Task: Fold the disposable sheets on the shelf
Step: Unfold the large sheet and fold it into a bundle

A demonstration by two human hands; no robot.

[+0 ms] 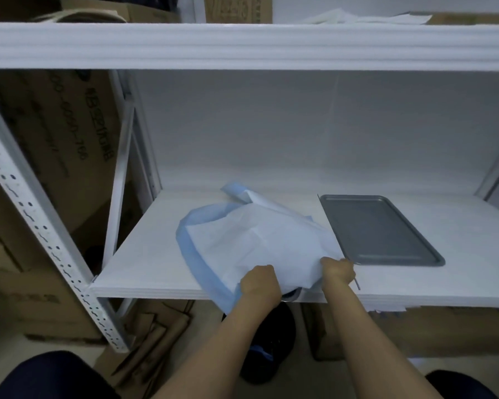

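A: Head view, only one we've got. Disposable sheet point(254, 240) lies on the white shelf point(144, 254), white side up w/ blue showing along its left edge and at a flipped-up far corner. Its near edge hangs over the shelf front.

B: Hands? We've got both on that near edge. Left hand point(260, 285) has fingers curled down into the fabric, gripping it where the blue edge droops off the shelf. Right hand point(338, 272) is closed round the near-right corner, just beside the grey tray point(383, 230).

A: Agreed, both clamped on the sheet, nothing else held. Thin dark rod-like thing by the right hand; can't tell what it is.

B: So we're prob. at the start of a fold. To do it well: keep both grips level, lift the near edge clear, carry it over to meet the far edge, line up corners before pressing flat.

A: And mind the tray: the sheet's right side touches or overlaps its rim, so we'd keep the fabric off it. That crumpled far corner needs smoothing too.
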